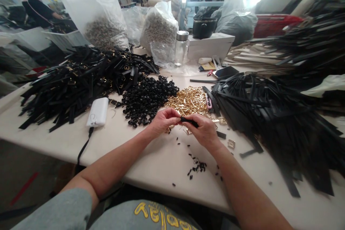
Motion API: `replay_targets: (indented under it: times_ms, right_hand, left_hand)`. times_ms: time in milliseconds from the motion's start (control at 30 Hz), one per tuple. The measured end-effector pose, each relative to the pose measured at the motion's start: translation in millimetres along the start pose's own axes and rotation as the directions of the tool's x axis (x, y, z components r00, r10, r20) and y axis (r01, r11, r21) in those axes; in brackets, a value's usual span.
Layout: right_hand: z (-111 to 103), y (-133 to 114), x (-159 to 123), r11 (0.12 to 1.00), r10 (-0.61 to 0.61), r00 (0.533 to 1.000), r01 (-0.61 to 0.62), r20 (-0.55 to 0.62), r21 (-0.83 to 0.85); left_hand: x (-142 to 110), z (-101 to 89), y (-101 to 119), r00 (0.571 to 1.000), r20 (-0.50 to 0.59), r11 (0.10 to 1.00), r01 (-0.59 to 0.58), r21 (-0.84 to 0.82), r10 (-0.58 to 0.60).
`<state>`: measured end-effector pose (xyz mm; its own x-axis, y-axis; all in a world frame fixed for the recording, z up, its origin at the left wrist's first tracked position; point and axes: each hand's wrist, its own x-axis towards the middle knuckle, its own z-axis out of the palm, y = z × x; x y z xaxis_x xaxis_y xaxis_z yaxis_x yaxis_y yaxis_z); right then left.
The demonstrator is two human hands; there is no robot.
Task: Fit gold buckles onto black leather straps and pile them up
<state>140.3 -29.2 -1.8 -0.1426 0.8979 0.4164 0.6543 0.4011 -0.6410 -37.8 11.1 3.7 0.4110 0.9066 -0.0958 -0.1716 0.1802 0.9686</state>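
Both hands meet over the table in front of the gold buckles. My right hand [203,127] is closed around a black strap [190,121], whose end points to the left. At that end, the fingers of my left hand [166,119] are pinched together; whether a small part sits between them is hidden. Just beyond the hands lies a heap of gold buckles [190,100]. To its left is a pile of small black loops [148,97]. Tiny black pieces [198,166] are scattered on the table nearer my body.
Finished-looking black straps with buckles [81,79] are heaped at left, plain black straps [242,104] at right. A white power bank [97,112] with a cable lies at left. Behind stand a glass bottle [181,48], a black pot [205,28] on a white box, and filled plastic bags [159,25].
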Motion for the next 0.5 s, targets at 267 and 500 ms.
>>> replay_targets:
  times_ms: [267, 500]
  right_hand:
    - [-11.4, 3.1, 0.9, 0.988, -0.054, 0.998, 0.052, -0.011, -0.145]
    - [-11.3, 16.2, 2.5, 0.975, -0.079, 0.996, 0.068, -0.045, -0.211]
  left_hand:
    - [6.3, -21.7, 16.0, 0.997, 0.041, 0.984, -0.07, 0.164, 0.064]
    - [7.8, -80.3, 38.2, 0.935, -0.168, 0.671, -0.092, 0.736, 0.313]
